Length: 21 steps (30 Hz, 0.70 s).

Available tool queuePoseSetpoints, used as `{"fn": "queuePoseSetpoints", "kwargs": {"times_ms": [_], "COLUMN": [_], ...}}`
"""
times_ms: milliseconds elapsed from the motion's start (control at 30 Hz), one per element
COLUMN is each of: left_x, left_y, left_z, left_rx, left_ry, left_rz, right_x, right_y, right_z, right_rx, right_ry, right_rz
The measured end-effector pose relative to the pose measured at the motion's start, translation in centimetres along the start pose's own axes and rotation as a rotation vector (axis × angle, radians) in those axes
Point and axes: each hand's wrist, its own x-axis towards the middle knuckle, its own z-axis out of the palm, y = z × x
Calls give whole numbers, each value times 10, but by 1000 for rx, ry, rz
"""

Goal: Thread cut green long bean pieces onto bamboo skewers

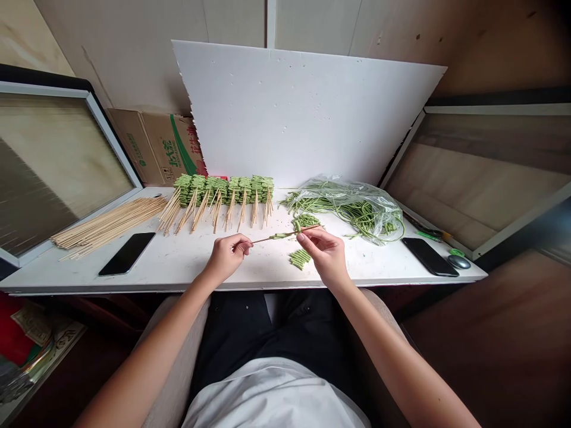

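Nearest to my viewpoint lie a white shirt (276, 395) and dark trousers (236, 345), below the front edge of the white surface (250, 276). Above that edge I have both hands raised over the middle. The left hand (226, 257) is clamped on one end of a thin wooden stick (261, 241); the right hand (329, 252) is clamped on the same stick toward its other end, the tip showing beyond the thumb. Whether the right fingertips also pinch a bean piece, I cannot tell. Green bean pieces (280, 236) sit on the stick between the hands.

Beside the right hand, a small group of cut beans (300, 258) lies on the surface; a second pile (308, 220) lies just behind that hand. I note a black phone (127, 254) at the left, and at the right another dark phone (429, 257) with a rounded grey object (458, 261) just beside it.

Farther back, from left to right: loose sticks (111, 223) in a heap, a row of stacked bean skewers (232, 191) with handles pointing toward me, and long beans (357, 211) partly under a clear plastic bag (379, 205). Behind stand a cardboard box (154, 145) and an upright white board (303, 113).
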Motion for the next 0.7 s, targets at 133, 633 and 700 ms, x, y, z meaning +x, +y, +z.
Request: {"fn": "queuePoseSetpoints", "kwargs": {"times_ms": [133,633,700], "left_x": [-1,1,0], "left_y": [3,4,4], "left_z": [1,-2,-2], "left_rx": [0,14,18], "left_ry": [-36,-35,-40], "left_rz": [39,26,24], "right_x": [0,8,8], "right_y": [5,4,3], "right_z": [1,-9,-10], "right_rx": [-54,-76,-76], "right_ry": [-12,-177,-189], "right_rz": [-53,-13,10]}}
